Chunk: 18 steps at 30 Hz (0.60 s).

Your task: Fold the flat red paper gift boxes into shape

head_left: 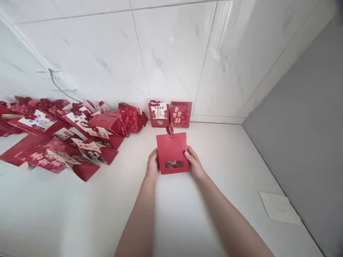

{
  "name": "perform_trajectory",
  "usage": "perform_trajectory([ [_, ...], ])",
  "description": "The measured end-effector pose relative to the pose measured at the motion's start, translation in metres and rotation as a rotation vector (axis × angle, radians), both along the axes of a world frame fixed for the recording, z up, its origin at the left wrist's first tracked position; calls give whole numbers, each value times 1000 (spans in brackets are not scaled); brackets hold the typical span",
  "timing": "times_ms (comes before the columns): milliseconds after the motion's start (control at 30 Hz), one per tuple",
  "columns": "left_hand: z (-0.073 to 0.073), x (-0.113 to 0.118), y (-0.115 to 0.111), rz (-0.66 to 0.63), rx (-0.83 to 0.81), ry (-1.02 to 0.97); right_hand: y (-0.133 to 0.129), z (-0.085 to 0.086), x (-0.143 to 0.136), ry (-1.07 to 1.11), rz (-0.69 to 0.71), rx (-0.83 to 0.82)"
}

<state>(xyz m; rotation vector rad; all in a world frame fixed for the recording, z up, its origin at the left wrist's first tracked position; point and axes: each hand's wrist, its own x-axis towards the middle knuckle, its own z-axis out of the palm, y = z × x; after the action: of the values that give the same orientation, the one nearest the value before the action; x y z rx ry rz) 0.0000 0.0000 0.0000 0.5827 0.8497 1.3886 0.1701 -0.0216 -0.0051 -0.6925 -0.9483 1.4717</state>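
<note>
Glossy veined tiles (171,53) rise beyond the grip, and a smooth white surface (222,150) spreads rightward from it to a grey panel (297,117). Between left hand (152,164) and right hand (194,162), clasped by its side edges, is a flat red carton (172,148) (dark window (174,164) low down, looped strap (171,135) on top). Two packets (181,115) stand just beyond; angular boxes (107,123) crowd the left.

Left hand (153,165) — partly hidden behind the red bag (171,150); heaped bags (55,144) — cut off at left edge.
</note>
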Motion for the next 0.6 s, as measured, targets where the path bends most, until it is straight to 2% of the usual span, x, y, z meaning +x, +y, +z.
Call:
perform_trajectory([
  [333, 6, -1, -4, 38, -149, -65, -4, -3, 2, -48, 77, 46],
  [500, 5, -1, -5, -50, -172, -98, -3, 0, 3, -51, 98, 26],
  [600, 3, -1, -5, -48, -173, -108, -3, 3, 3, -61, 98, 19],
])
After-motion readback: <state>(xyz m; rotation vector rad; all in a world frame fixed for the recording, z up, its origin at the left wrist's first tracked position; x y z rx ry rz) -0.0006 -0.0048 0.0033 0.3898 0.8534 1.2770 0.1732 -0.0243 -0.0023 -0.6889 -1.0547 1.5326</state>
